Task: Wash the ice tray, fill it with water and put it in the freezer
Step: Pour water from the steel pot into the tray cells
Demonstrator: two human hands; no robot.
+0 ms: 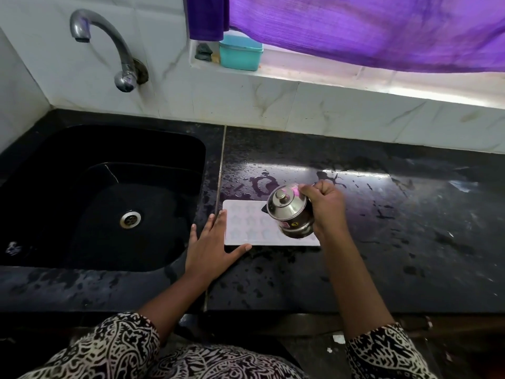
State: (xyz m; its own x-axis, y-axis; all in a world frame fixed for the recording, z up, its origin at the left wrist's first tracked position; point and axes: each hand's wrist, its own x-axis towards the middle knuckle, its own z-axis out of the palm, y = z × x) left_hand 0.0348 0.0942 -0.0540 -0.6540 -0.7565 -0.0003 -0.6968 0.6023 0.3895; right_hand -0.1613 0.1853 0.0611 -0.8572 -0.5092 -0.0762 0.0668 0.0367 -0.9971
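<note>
A white ice tray point(246, 225) with several small moulded cavities lies flat on the wet black counter, just right of the sink. My left hand point(211, 247) rests flat against the tray's left end, fingers straight, thumb along its near edge. My right hand point(326, 206) grips a small lidded steel pot point(291, 212) and holds it tilted to the left over the tray's right half. The pot hides that part of the tray.
A black sink point(103, 198) with a steel drain lies on the left under a curved tap point(109, 47). The dark counter point(396, 228) is wet with puddles. A teal box point(240, 51) stands on the window ledge under a purple curtain point(369, 28).
</note>
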